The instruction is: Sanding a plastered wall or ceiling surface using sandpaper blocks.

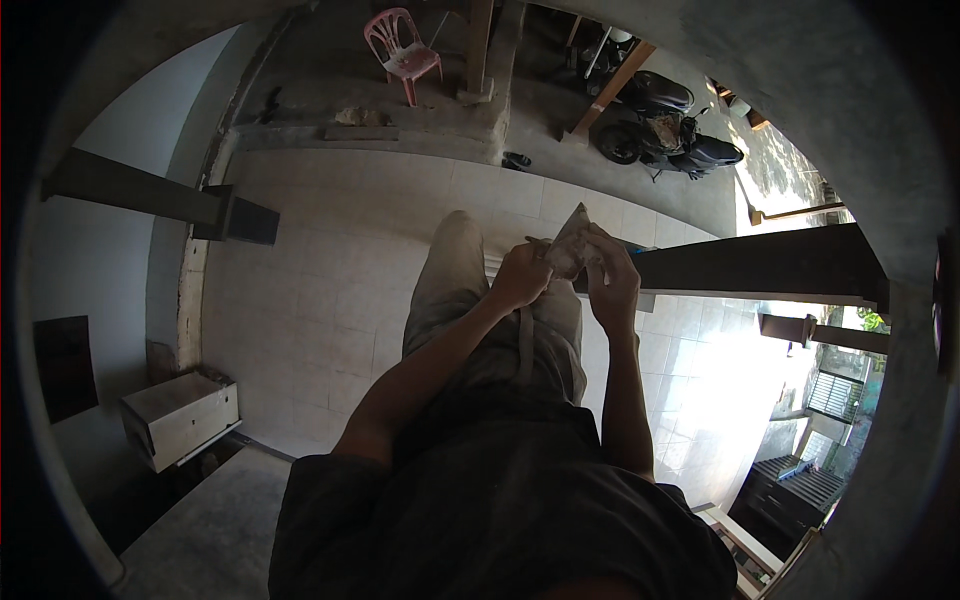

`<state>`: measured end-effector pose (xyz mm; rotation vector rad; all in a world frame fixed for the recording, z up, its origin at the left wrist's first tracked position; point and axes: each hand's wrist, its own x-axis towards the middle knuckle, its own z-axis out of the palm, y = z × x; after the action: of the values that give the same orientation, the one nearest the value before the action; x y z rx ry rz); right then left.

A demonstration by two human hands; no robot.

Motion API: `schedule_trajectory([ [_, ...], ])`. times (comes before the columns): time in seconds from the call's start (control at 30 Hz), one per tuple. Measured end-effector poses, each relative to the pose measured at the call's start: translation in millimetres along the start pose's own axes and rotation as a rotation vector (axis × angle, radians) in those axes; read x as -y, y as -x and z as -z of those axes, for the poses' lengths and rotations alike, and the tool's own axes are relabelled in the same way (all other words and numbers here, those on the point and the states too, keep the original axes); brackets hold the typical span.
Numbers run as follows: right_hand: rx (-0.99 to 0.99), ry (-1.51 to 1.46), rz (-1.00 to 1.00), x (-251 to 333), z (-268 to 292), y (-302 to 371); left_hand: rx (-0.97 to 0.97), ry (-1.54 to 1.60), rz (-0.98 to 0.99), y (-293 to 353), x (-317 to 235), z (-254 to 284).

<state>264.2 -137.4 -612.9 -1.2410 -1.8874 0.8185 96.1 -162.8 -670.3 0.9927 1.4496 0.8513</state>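
A pale, pointed thing (566, 258) is held between two hands, just beyond the lap; its kind cannot be told. It lies to the right of the left hand (522, 276) and to the left of the right hand (613, 277), touching the right one. Its long axis seems to run from near to far, leaning slightly right, with the single tip pointed away from the body. By the right hand it is held at its right side, the fingers bent over it. The left hand is curled close against it; what is gripped inside cannot be told.

Farther out, two trousered legs (445, 290) are seen above a pale tiled floor (300, 290). One large dark post (760, 265) is seen to the right, another dark post (140, 188) to the left. One white box (182, 420) is placed near left. At the far side, one reddish chair (410, 62) and at least one motorbike (708, 155) can be counted.
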Motion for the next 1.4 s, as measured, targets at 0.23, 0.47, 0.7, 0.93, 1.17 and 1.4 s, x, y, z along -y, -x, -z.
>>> schedule_trajectory([
  [0.23, 0.111, -0.755, -0.422, -4, 11, 11, -0.193, -0.315, -0.408, 19, -11, -1],
  [0.47, 0.126, -1.075, -0.488, -10, 18, 12, -0.299, -0.461, -0.812, 15, -3, -3],
  [0.7, -0.146, -0.747, -0.510, -28, 38, 6, -0.026, -0.219, -0.292, 23, -29, 0],
  [0.93, -0.366, -0.813, -0.380, -27, 18, 15, 0.378, -0.181, -0.391, 1, -65, -78],
  [1.17, -0.417, -0.087, -0.210, -33, 37, 52, 0.529, -0.258, -0.544, 11, -91, -119],
  [1.4, -0.193, 0.081, -0.353, 9, 48, 61, 0.723, 0.293, -0.274, 5, -89, -126],
])
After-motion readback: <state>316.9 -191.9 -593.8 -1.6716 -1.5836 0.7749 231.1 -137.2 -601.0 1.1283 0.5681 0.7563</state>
